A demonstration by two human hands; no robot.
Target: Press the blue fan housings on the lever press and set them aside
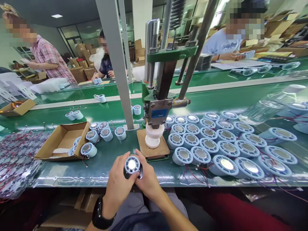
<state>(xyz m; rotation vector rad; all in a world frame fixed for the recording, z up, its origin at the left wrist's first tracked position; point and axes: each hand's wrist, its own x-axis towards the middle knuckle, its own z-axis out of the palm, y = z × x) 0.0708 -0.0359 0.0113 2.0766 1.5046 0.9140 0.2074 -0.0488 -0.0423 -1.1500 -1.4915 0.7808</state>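
Observation:
Between my two hands, just over the front edge of the green bench, is a light-blue round housing (132, 165) with a shiny metal disc in its top. My left hand (119, 176) is wrapped round its left side, a black watch on that wrist. From the right, my right hand (148, 178) closes on the same housing, its fingers near a dark part whose shape is mostly hidden. Just beyond my hands stands a green hand press (160, 110). Its white round pusher (155, 131) is above a white round block (152, 141) on a brown board (141, 149).
Many similar housings with red wires (201, 154) stand in rows at right. Left are a cardboard tray (64, 138), loose housings (92, 136) and piled wired parts (21, 157). A grey post (120, 64) rises beside the press; a clear bottle (264, 107) lies right. Several people work across the bench.

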